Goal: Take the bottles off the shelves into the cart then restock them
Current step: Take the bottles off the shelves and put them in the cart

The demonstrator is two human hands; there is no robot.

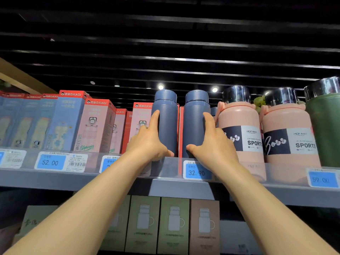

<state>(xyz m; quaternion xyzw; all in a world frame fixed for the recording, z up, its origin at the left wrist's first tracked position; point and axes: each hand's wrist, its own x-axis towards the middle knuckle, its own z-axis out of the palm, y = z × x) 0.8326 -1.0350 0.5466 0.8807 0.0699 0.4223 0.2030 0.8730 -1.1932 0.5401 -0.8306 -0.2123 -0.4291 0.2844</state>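
Note:
Two dark blue bottles stand upright side by side on the grey top shelf (165,183). My left hand (149,142) wraps the left blue bottle (168,122), fingers on its left side and thumb across its base. My right hand (211,144) grips the right blue bottle (193,122) the same way, fingers on its right side, thumb low in front. Both bottles' bases sit behind the clear price strip.
Red-topped boxed bottles (93,126) fill the shelf to the left. Two pink sports jugs (241,137) and a green jug (325,129) stand close on the right. Green and brown boxes (173,223) line the shelf below. Blue price tags (196,172) hang along the edge.

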